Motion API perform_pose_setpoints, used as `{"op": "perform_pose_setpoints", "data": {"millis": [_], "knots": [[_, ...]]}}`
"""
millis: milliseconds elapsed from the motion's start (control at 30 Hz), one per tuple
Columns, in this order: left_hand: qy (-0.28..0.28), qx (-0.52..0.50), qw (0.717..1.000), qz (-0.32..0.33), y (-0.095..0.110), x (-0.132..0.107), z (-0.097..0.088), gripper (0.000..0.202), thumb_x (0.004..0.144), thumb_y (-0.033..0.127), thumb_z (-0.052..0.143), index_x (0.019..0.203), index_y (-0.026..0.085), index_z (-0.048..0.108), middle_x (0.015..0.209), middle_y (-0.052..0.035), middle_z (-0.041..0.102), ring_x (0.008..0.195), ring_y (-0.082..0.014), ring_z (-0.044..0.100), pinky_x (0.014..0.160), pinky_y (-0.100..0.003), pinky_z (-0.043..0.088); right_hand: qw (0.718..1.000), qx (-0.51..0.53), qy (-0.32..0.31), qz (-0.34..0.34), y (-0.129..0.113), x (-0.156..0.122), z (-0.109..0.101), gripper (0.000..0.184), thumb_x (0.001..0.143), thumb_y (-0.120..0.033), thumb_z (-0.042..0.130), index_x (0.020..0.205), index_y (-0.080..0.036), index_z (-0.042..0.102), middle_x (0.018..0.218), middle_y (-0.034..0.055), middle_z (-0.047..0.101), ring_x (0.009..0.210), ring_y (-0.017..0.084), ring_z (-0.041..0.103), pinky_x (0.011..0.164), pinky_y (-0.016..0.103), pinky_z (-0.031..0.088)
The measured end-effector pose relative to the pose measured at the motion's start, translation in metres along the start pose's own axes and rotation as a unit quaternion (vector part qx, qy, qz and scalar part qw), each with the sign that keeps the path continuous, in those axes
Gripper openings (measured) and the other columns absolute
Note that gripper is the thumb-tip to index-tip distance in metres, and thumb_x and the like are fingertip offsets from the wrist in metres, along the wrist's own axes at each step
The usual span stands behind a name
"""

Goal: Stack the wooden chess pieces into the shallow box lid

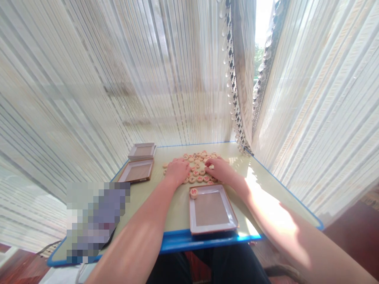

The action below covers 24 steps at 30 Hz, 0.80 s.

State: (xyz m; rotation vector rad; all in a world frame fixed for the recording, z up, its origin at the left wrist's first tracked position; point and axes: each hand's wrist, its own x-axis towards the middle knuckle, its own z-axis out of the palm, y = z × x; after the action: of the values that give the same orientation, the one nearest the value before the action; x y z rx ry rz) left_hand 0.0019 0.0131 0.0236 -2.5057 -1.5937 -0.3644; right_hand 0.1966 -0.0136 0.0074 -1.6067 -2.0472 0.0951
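Many round wooden Chinese chess pieces (196,173) with red or dark characters lie spread over the far middle of the table. My left hand (178,170) rests palm down at the left side of the spread, fingers stretched out over the pieces. On the right side, my right hand (218,169) reaches in with fingers bent and a gap between thumb and fingertips; no piece shows in it. A shallow box tray (193,221) lies between my forearms. In its upper left corner sits one red-marked chess piece (194,192).
Another shallow box (124,176) lies left of the pieces, with a stacked white-rimmed box (130,151) behind it. A pixelated area covers an object (103,221) at the table's left. Blue edging (207,239) borders the table (174,154). Curtains (177,79) hang behind.
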Motion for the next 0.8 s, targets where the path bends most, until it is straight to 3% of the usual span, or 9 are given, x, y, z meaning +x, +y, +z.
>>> {"op": "perform_pose_setpoints", "data": {"millis": [267,467,533,667,800], "knots": [[-0.006,-0.009,1.0,-0.001,0.0,0.0,0.0,0.029,0.087,0.033,0.042,0.093,0.02,0.067,0.1,-0.0066,0.061,0.095,-0.0228,0.05,0.084,-0.034,0.041,0.997,0.053,0.017,-0.045,-0.001,0.0,-0.001,0.023,0.072,-0.009,0.052,0.089,-0.017,0.064,0.091,0.0052,0.063,0.087,0.016,0.054,0.079,0.028,0.04],[-0.011,-0.001,1.0,0.003,-0.002,0.002,0.002,0.039,0.091,0.031,0.031,0.084,0.017,0.066,0.098,-0.0102,0.06,0.092,-0.0224,0.051,0.083,-0.034,0.041,0.993,0.09,0.014,-0.073,-0.001,-0.002,-0.001,0.025,0.07,-0.007,0.049,0.084,-0.019,0.066,0.085,0.0033,0.063,0.08,0.014,0.055,0.076,0.025,0.042],[-0.015,0.006,1.0,0.004,-0.001,0.002,0.002,0.041,0.091,0.032,0.03,0.082,0.016,0.066,0.097,-0.0109,0.059,0.092,-0.0226,0.051,0.083,-0.035,0.041,0.995,0.081,0.047,-0.044,0.002,0.0,-0.001,0.031,0.071,-0.004,0.044,0.088,-0.017,0.067,0.088,0.0053,0.063,0.087,0.016,0.054,0.08,0.027,0.041],[-0.008,0.012,1.0,0.006,0.0,0.002,0.001,0.043,0.092,0.034,0.028,0.083,0.016,0.067,0.097,-0.0106,0.059,0.093,-0.0228,0.052,0.084,-0.035,0.042,0.99,0.056,0.107,0.077,0.014,0.006,-0.001,0.047,0.069,-0.002,0.039,0.107,-0.014,0.062,0.101,0.0094,0.063,0.098,0.019,0.052,0.088,0.029,0.039],[-0.001,0.018,1.0,0.014,0.0,0.001,0.001,0.044,0.092,0.036,0.028,0.082,0.017,0.067,0.096,-0.0093,0.06,0.092,-0.0224,0.052,0.083,-0.035,0.042,0.983,0.061,0.112,0.128,0.023,0.009,0.002,0.043,0.072,-0.008,0.041,0.109,-0.014,0.062,0.11,0.0082,0.063,0.104,0.019,0.052,0.093,0.028,0.037]]}}
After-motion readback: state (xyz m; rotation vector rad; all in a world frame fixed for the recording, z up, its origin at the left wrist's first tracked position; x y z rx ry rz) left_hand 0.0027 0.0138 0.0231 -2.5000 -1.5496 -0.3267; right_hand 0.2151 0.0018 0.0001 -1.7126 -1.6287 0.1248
